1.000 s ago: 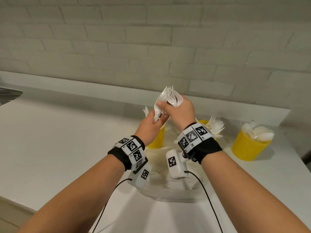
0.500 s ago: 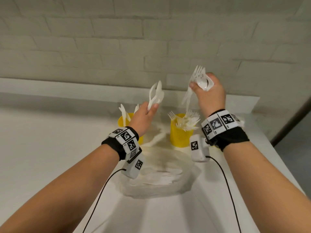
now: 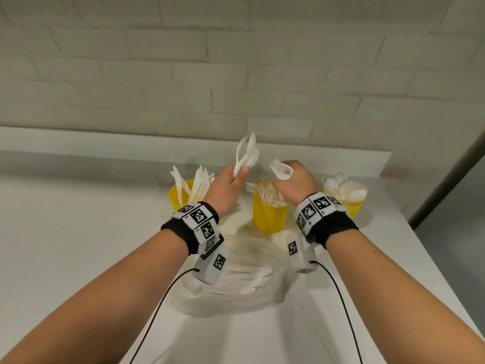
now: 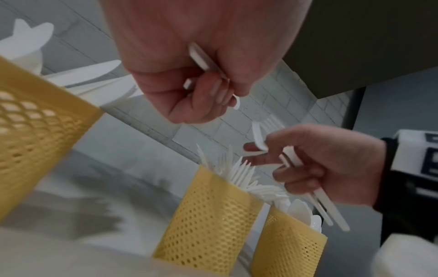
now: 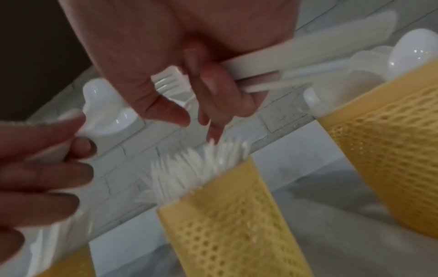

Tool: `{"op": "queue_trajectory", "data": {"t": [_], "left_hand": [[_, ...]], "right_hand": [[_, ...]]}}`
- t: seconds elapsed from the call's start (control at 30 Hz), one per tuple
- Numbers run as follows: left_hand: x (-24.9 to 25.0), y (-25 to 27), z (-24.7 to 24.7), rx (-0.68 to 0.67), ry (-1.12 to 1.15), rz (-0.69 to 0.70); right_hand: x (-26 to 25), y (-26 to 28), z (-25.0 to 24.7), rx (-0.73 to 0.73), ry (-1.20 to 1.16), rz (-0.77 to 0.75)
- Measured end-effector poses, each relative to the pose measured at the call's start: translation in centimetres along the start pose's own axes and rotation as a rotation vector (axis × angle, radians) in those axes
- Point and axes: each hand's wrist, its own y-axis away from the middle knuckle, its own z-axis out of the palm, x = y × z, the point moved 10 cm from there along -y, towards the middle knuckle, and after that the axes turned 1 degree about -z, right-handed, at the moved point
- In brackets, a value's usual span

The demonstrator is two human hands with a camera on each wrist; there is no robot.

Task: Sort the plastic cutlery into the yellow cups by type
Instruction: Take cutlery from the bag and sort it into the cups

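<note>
Right hand (image 3: 291,183), closed on a fork and spoon (image 3: 281,169), is lowered from half a second ago to just above the fork cup (image 3: 269,215). Left hand (image 3: 227,189), left of that cup, grips spoons (image 3: 246,156). Fork drop looks imminent.

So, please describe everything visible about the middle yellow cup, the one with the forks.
The middle yellow cup is a perforated plastic-looking cylinder standing upright on the white counter, between the other two yellow cups. White plastic forks fill it, tines up and fanned outward. The right hand hovers just above it, holding more cutlery; whether it touches the forks cannot be told.
</note>
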Motion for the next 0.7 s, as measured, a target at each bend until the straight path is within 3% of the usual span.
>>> {"op": "queue_trajectory", "data": {"t": [0.13, 0.27, 0.37, 0.53, 0.7], "left_hand": [[-0.5, -0.1, 0.1, 0.014, 0.032, -0.018], [-0.9, -0.1, 0.2, 0.012, 0.074, -0.037], [-0.9, 0.1, 0.1, 0.015, 0.083, -0.048], [-0.8, 0.5, 0.1, 0.007, 0.072, -0.05], [-0.5, 0.7, 0.1, 0.002, 0.095, -0.044]], "right_hand": [[-1.6, -0.4, -3.3, 0.171, -0.194, -0.06], [-2.6, -1.2, -3.0, 0.086, -0.499, -0.072], [-2.8, -1.2, -3.3, 0.121, -0.236, -0.088], [-1.9, -1.6, -1.3, 0.131, -0.301, -0.122], [0.2, -2.1, 1.2, -0.012, 0.013, -0.048]]}}
